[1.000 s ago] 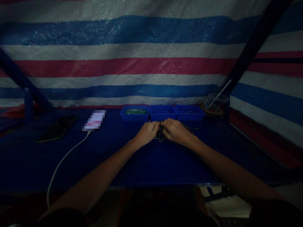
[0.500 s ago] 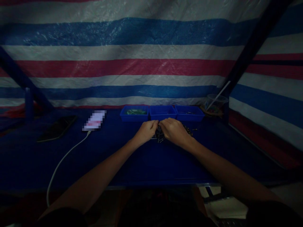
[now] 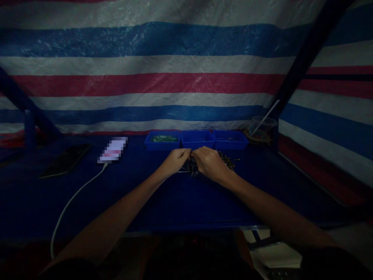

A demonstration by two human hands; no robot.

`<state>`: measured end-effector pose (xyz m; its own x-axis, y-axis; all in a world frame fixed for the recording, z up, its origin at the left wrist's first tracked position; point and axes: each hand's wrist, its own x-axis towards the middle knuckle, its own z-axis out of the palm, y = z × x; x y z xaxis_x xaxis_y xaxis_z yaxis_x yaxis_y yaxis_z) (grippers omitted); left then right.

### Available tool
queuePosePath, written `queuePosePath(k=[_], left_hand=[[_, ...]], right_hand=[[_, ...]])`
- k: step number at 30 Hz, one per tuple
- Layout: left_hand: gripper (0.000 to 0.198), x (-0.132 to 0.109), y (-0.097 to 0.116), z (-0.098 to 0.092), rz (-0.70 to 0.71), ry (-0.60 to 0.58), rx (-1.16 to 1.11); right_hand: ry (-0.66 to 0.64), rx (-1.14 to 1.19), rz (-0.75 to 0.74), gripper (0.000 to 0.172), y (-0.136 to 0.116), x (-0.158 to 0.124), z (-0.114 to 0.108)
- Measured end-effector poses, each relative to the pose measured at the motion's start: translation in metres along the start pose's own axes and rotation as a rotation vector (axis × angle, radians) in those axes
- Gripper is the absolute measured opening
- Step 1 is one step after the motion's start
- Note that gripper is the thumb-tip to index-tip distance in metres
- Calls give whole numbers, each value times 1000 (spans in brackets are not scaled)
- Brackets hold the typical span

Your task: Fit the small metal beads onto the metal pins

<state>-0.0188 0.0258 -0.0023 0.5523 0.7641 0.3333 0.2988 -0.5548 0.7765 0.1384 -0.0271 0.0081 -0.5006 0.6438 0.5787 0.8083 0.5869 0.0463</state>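
Fingertips of left hand (image 3: pixel 175 161) and right hand (image 3: pixel 208 163) meet over heap of small dark metal pins (image 3: pixel 226 160) | pinched piece: cannot tell | tip: probably tease 1 pin free.

Very dim, underexposed pic. Brightest area is the striped tarp (image 3: pixel 180 66) at the far side, w/ faint sheen on its white bands. Table (image 3: pixel 163 202) reads near-black blue; left and near parts sink into shadow. Left hand (image 3: pixel 175 162) and right hand (image 3: pixel 207 163) are mid-lit, forearms darken toward the near edge. Metal bits (image 3: pixel 225 158) give tiny glints. Grainy, soft detail. Stripes bow at the edges (wide lens). A mosaic patch (image 3: pixel 112 149) sits far left.
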Motion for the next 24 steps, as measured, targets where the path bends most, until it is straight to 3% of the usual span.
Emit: queuePosePath(k=[3, 9, 12, 14, 19, 22, 24], left_hand=[[42, 1, -1, -4, -6, -7, 58], [18, -5, -6, -9, 135, -148, 463], [12, -7, -11, -6, 190, -201, 507], [10, -6, -12, -4, 187, -202, 506], [11, -1, -12, -6, 59, -69, 382], [16, 3, -11, -8, -60, 23, 133], [18, 3, -10, -7, -85, 23, -52]], right_hand=[[88, 63, 91, 23, 7, 3, -4], [608, 97, 315, 22, 33, 9, -44], [740, 15, 346, 26, 52, 24, -57], [688, -42, 357, 28, 65, 38, -53], [151, -76, 421, 28, 73, 43, -17], [16, 65, 287, 37, 53, 19, -2], [-53, 164, 154, 41, 38, 3, 1]])
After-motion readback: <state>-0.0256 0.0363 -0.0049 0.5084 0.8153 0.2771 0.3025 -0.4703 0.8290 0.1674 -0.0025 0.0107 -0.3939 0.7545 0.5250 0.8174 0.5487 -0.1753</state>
